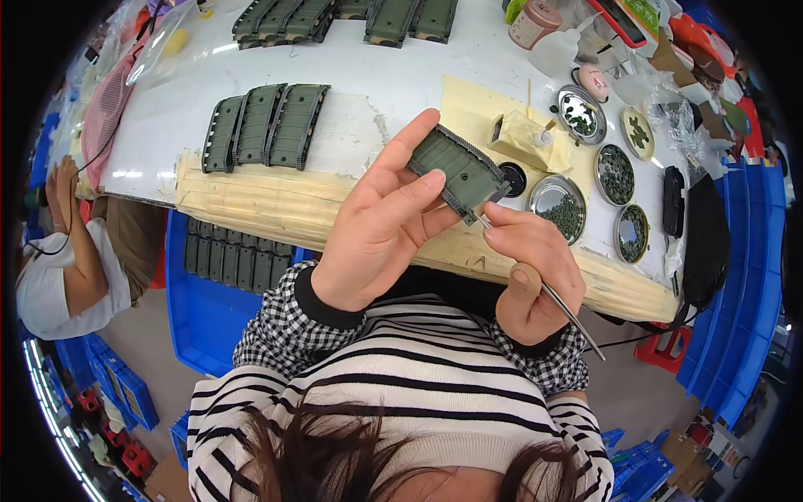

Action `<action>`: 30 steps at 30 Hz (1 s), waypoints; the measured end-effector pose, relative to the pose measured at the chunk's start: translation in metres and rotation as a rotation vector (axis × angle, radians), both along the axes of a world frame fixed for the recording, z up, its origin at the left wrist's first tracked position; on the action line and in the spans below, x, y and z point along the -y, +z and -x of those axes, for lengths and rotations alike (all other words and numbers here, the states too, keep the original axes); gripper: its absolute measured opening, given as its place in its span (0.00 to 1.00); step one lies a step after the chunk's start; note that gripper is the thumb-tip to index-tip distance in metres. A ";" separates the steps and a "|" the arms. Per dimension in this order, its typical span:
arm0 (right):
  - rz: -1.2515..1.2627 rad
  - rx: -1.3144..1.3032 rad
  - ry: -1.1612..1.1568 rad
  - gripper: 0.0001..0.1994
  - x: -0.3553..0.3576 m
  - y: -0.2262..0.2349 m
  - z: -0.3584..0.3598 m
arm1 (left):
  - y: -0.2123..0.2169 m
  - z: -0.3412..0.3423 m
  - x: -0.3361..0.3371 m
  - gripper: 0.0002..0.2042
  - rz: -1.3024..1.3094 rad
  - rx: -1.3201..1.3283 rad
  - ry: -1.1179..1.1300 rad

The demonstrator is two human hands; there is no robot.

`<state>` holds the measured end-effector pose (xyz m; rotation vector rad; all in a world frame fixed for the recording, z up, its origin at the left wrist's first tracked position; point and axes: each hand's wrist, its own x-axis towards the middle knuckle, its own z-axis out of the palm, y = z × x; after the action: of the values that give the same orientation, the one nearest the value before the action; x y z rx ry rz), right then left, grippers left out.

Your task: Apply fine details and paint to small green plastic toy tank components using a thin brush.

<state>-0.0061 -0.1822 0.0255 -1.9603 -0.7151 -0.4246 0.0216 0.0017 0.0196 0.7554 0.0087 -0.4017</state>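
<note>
My left hand [368, 222] is closed round a curved green plastic panel [452, 167] with dark ridged edges, tilted above the table's front edge. Its thumb presses on the panel's face, where small dark spots show. My right hand [539, 272] grips a slim pointed metal tool [573, 320]. The tool's tip meets the panel's near right corner, and its other end sticks out below my hand. Whether the tool is tweezers or a single rod, I cannot tell. Similar green panels [272, 125] lie in a row at left on the table.
Metal dishes [559, 205] of small green pieces stand at right, near a paper-wrapped block [531, 142] and a small black dish [512, 178]. More panels [284, 21] lie at the back. A blue bin [188, 309] holds panels below. Another person [71, 259] sits at left.
</note>
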 end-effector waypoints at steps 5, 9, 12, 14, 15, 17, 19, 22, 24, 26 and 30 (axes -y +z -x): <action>-0.007 -0.005 -0.052 0.18 -0.004 -0.001 0.002 | 0.000 -0.001 -0.001 0.27 -0.020 0.010 -0.005; -0.015 -0.001 0.014 0.10 0.001 -0.001 -0.001 | 0.001 0.000 -0.001 0.27 -0.007 0.013 -0.005; -0.144 -0.028 0.054 0.11 0.004 -0.006 0.000 | 0.001 -0.003 -0.004 0.27 -0.001 0.040 -0.041; -0.277 -0.053 0.068 0.14 0.009 -0.011 0.002 | 0.005 -0.006 -0.006 0.27 -0.016 0.061 -0.077; -0.336 -0.058 0.065 0.15 0.009 -0.012 0.002 | 0.006 -0.007 -0.007 0.27 -0.022 0.074 -0.094; -0.360 -0.032 0.035 0.15 0.014 -0.011 0.000 | 0.006 -0.012 -0.011 0.26 -0.049 0.070 -0.147; -0.217 -0.011 -0.020 0.12 0.015 -0.003 -0.008 | 0.006 -0.017 -0.014 0.26 -0.058 0.068 -0.214; 0.030 -0.011 -0.044 0.20 0.010 0.011 -0.019 | 0.005 -0.020 -0.019 0.27 -0.043 0.048 -0.319; 0.064 -0.011 -0.012 0.24 0.009 0.015 -0.024 | 0.008 -0.021 -0.020 0.27 -0.032 0.020 -0.373; 0.119 0.000 0.015 0.23 0.010 0.021 -0.027 | 0.008 -0.023 -0.024 0.27 -0.061 0.013 -0.405; 0.101 0.061 0.000 0.22 0.009 0.021 -0.030 | 0.014 -0.020 -0.034 0.27 -0.192 0.061 -0.538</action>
<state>0.0243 -0.1910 0.0461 -2.0498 -0.7887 -0.4582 0.0414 0.0361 0.0337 0.9584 -0.2204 -0.8987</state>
